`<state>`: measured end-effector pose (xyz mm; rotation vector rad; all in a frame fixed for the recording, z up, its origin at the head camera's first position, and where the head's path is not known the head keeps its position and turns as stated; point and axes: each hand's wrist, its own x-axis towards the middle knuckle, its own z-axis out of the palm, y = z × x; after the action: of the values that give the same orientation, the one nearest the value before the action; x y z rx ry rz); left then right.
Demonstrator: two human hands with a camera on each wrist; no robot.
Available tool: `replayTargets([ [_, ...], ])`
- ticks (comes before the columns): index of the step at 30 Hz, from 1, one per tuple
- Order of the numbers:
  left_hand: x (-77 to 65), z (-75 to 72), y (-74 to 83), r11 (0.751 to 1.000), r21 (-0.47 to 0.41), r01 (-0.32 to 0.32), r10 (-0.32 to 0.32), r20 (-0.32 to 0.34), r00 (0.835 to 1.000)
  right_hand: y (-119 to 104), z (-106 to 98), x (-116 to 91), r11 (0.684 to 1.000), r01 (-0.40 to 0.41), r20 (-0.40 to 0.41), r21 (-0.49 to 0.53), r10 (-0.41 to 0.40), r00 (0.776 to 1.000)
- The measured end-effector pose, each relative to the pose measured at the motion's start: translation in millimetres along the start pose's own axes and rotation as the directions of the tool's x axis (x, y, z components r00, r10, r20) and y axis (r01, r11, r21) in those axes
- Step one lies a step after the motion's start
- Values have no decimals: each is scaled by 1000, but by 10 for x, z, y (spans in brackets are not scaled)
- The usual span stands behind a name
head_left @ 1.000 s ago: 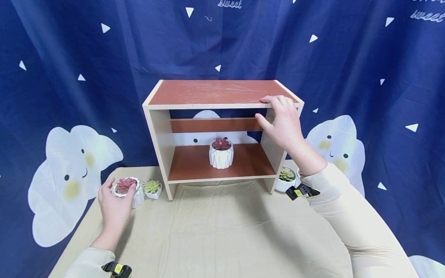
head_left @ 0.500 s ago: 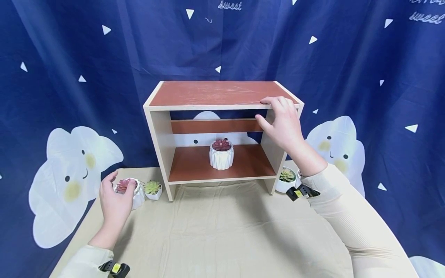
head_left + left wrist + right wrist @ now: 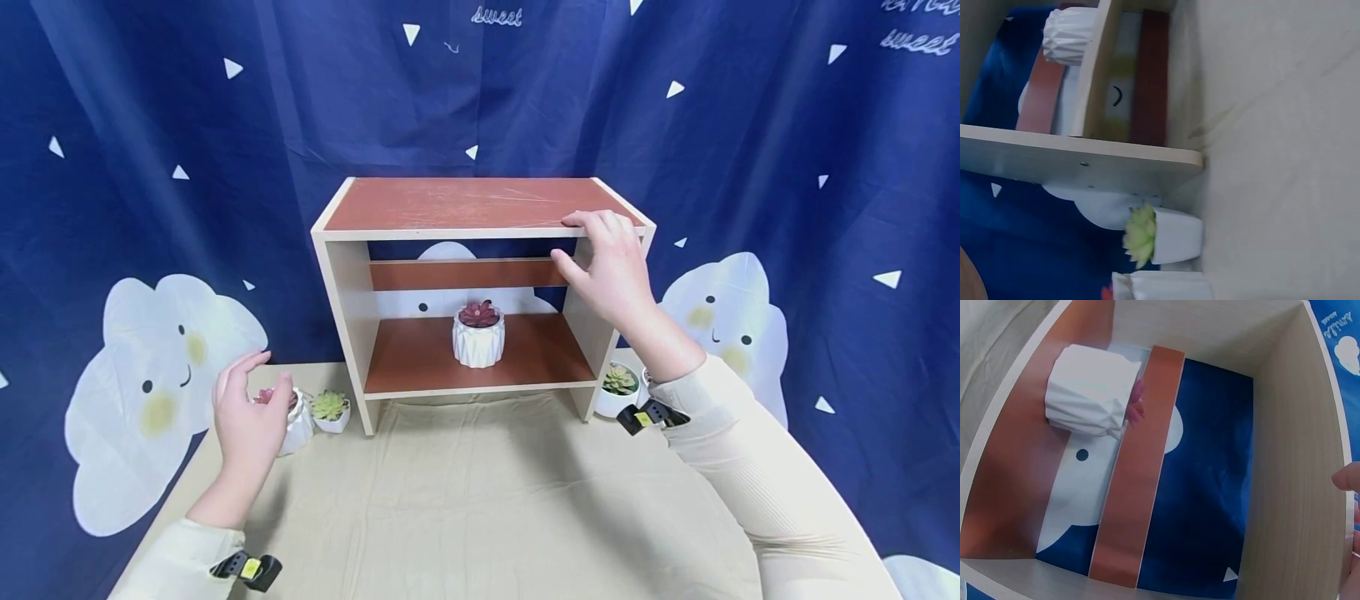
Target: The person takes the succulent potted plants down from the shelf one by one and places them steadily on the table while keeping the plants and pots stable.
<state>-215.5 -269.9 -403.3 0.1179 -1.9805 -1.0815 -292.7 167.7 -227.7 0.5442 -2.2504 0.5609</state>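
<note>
My left hand (image 3: 251,429) is raised with thumb and fingers apart, in front of a white pot (image 3: 299,427) with a reddish succulent. It partly hides that plant in the head view; in the left wrist view, the pot (image 3: 1169,286) stands away from the visible bit of hand. My right hand (image 3: 611,271) holds the front edge of a small wooden shelf (image 3: 450,204) near its right corner, fingers on top and thumb below. Inside, on the lower board, stands a white ridged pot (image 3: 478,344) with a dark red succulent.
Beside the shelf's left side stands a small white pot with a light green succulent (image 3: 328,406). At its right is another potted green succulent (image 3: 619,379), with one more pot mostly hidden by the right wrist. A beige cloth (image 3: 465,500) covers the table before a blue curtain (image 3: 480,92).
My left hand has come away from the reddish succulent's pot, rising slightly as its fingers opened. That pot stays on the table. My right hand keeps its place on the shelf.
</note>
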Motion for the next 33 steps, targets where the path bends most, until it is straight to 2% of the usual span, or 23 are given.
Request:
replayTargets([
  [7,77,-8,143,999,-25,-21,21,-2,1000,9,1,-3,1000,4,-4,-1,-4,1000],
  [16,201,6,415,999,-42,-18,20,49,999,16,-10,-1,1000,5,-7,-1,-5,1000],
  [33,401,72,772,986,-92,-139,142,26,989,2,-17,-2,1000,-1,6,-7,1,1000],
])
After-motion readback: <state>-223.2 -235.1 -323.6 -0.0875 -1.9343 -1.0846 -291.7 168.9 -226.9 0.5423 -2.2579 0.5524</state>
